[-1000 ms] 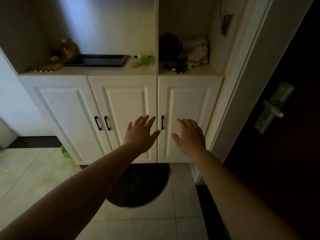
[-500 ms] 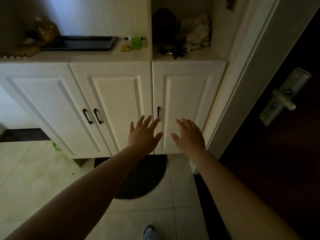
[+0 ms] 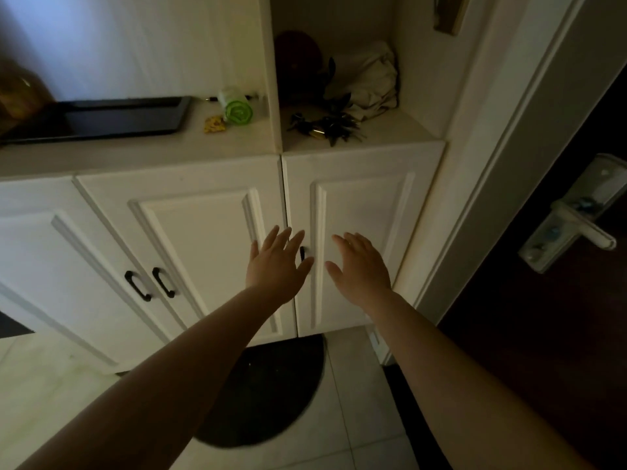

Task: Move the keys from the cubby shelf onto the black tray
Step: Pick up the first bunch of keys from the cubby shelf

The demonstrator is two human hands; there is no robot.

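Both hands (image 3: 319, 266) hover empty, well below the keys (image 3: 325, 127).

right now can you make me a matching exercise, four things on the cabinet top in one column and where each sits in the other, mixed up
Things:
1. keys
2. black tray
3. green-capped roll
4. crumpled cloth

Places:
A. back of the right cubby
B. left section, far left
C. front of the right cubby
D. left section, beside the divider

Pairs: 1-C, 2-B, 3-D, 4-A
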